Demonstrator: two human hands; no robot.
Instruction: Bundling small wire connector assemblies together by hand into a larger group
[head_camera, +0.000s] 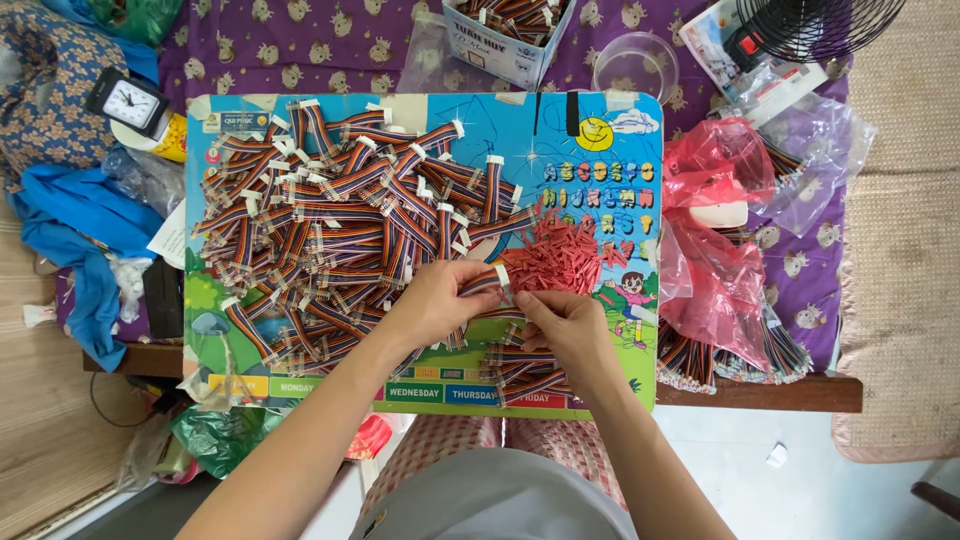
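Both hands, left hand (435, 300) and right hand (562, 320), pinch one ribbon cable (487, 281) in their fingers, red connectors (560, 255) heaped just beyond.

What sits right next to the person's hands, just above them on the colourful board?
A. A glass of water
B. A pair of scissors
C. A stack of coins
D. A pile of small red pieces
D: a heap of small red pieces lies on the board just above the left hand and right hand, which together hold a striped ribbon cable.
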